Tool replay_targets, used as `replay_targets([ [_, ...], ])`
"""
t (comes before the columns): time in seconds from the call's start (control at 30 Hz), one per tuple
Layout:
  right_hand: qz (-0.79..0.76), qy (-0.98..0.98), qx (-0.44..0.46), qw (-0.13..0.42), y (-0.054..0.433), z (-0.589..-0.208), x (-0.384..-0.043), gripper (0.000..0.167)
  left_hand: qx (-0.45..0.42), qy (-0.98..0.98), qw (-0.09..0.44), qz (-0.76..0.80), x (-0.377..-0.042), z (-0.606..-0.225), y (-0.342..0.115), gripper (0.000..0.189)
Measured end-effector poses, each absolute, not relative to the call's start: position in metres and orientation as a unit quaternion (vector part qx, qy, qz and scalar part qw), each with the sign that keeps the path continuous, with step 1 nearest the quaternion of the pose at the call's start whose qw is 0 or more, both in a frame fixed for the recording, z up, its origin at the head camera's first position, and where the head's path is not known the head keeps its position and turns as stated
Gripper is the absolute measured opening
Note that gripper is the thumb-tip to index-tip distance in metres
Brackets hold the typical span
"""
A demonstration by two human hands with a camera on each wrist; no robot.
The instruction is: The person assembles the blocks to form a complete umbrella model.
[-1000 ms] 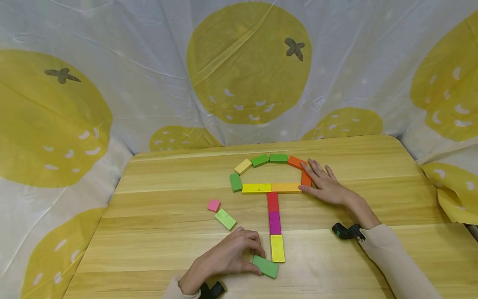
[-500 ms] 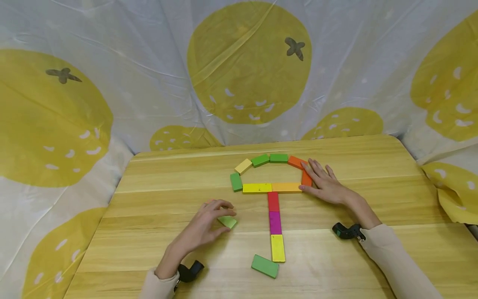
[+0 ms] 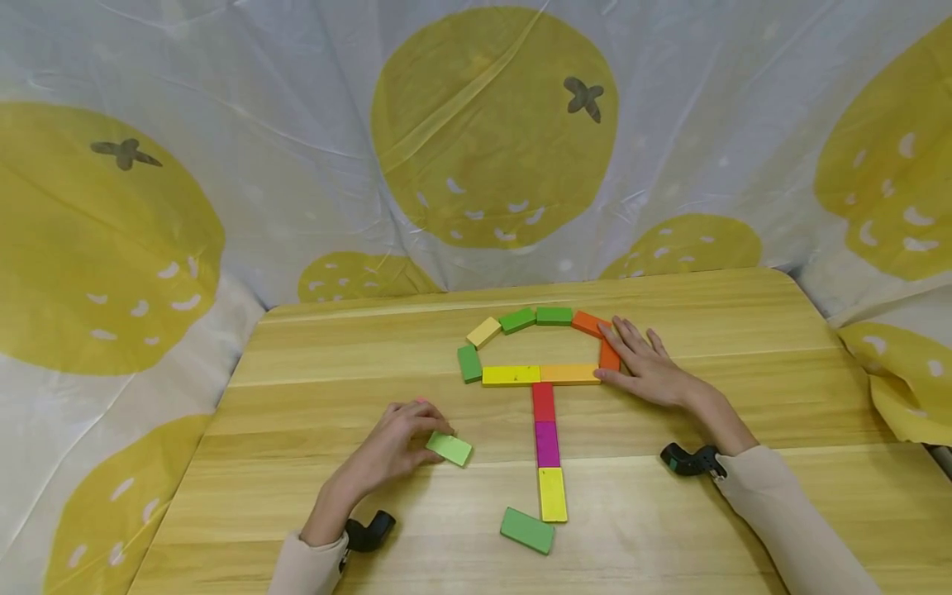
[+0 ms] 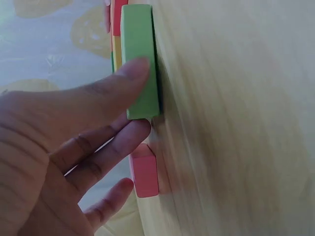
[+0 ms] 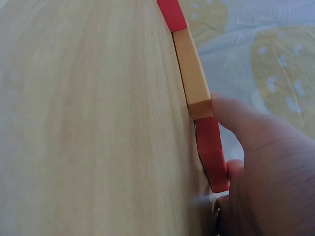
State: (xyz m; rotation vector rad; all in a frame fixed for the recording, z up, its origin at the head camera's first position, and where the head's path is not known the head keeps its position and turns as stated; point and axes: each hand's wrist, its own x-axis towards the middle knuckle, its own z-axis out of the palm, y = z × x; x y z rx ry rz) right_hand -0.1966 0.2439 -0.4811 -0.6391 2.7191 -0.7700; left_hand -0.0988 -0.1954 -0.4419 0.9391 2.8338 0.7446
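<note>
My left hand (image 3: 397,442) pinches a light green block (image 3: 450,449) at its left end, low over the table. In the left wrist view the thumb lies across the face of this block (image 4: 138,44). A small pink block (image 4: 145,174) sits just past the fingers, mostly hidden by the hand in the head view. My right hand (image 3: 653,372) rests with extended fingers on the red-orange blocks (image 3: 610,355) at the right of an arch. Its thumb touches the end of a light orange block (image 3: 569,375).
Green blocks (image 3: 554,316) and a pale yellow block (image 3: 484,331) continue the arch. A yellow block (image 3: 511,376) forms its base's left half. Below runs a stem of red (image 3: 544,402), purple (image 3: 547,445) and yellow blocks. A green block (image 3: 527,530) lies slanted at the stem's foot.
The left hand has let go of the green block at the stem's foot, moved up and left, and taken hold of the light green block, turning it slightly. The right hand stays put.
</note>
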Motion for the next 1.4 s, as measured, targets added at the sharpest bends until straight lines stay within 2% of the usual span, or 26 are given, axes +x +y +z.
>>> replay_targets([
  [0.33,-0.295,0.922,-0.229,0.100,0.245,-0.485,-0.194,0.090,0.311,0.922,0.041,0.228,-0.099,-0.441,-0.196,0.034],
  [0.53,-0.298,0.921,-0.231,0.102,0.246,-0.486,-0.194,0.091,0.329,0.900,0.052,0.281,-0.098,-0.439,-0.195,0.035],
  [0.8,-0.294,0.922,-0.229,0.102,0.245,-0.483,-0.192,0.091,0.368,0.843,0.119,0.373,-0.094,-0.437,-0.187,0.034],
  [1.1,-0.268,0.931,-0.218,0.118,0.245,-0.481,-0.195,0.090,0.342,0.813,0.231,0.411,-0.092,-0.443,-0.177,0.029],
  [1.4,-0.266,0.931,-0.220,0.118,0.244,-0.480,-0.196,0.090,0.345,0.804,0.254,0.412,-0.091,-0.447,-0.174,0.028],
])
